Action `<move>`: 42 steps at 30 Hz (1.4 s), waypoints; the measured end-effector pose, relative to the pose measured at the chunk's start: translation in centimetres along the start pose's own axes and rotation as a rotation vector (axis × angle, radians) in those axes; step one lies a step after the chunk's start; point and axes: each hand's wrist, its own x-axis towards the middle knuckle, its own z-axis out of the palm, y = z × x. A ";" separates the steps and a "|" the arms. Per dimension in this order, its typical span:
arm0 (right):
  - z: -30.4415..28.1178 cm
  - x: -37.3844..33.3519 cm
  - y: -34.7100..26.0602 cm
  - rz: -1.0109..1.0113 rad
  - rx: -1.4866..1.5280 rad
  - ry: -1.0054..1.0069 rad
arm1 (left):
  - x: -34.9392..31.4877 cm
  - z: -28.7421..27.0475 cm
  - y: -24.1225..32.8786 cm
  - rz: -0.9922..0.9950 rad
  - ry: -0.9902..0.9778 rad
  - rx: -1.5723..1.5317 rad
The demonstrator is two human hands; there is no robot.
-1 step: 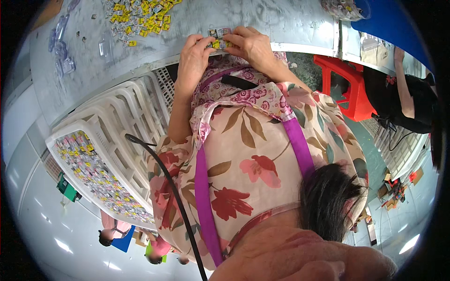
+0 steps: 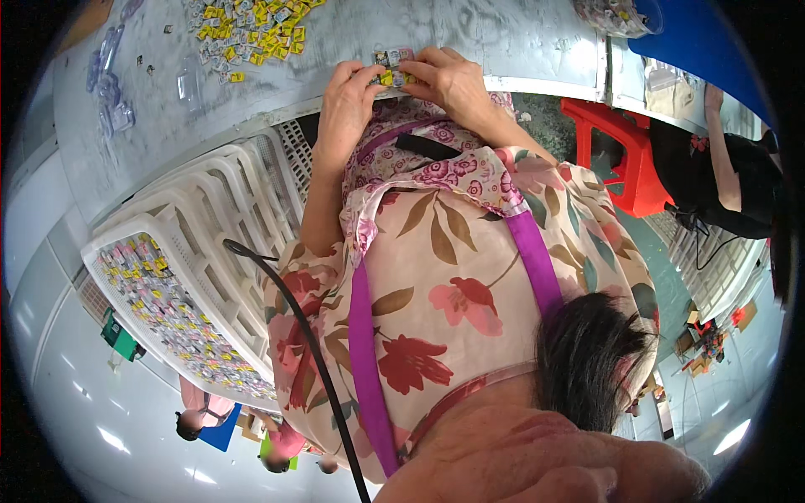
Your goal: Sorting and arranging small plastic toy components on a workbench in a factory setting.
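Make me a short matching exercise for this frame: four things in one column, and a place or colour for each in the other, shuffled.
Column one
1. left hand
2. stool
3. crates
4. pile

Column two
A. white, stacked at the person's left
B. yellow and pale, spread on the table
C. at the table's near edge, by the small pieces
D. red, below the table, to the person's right

Pairs: 1-C, 2-D, 3-A, 4-B

1. Worktable (image 2: 520, 54) was pale grey, scuffed.
2. Red plastic stool (image 2: 644, 172) stood right, near the table edge.
3. Floor (image 2: 662, 251) showed greenish.
4. White light strips (image 2: 113, 440) glowed against pale surroundings.
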 end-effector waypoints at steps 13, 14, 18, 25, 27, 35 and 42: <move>1.0 0.1 2.3 -0.143 0.105 0.148 | 0.2 0.8 -2.2 -0.082 0.088 -0.100; 1.0 0.1 2.3 -0.140 0.103 0.148 | 0.3 0.9 -2.4 -0.081 0.086 -0.102; 0.3 0.8 2.1 -0.156 0.106 0.132 | 0.7 0.7 -2.6 -0.138 0.085 -0.130; 0.3 1.8 2.6 -0.104 0.108 0.085 | 0.8 1.4 -3.9 -0.162 0.110 -0.257; 0.3 2.0 2.7 -0.110 0.074 0.124 | 0.8 1.2 -3.9 -0.173 0.101 -0.258; 0.4 2.3 2.9 -0.110 -0.046 0.212 | 1.1 0.8 -1.3 -0.068 0.136 -0.066; -0.8 2.3 3.7 -0.099 0.099 0.100 | 1.8 2.5 -1.9 0.042 0.089 -0.064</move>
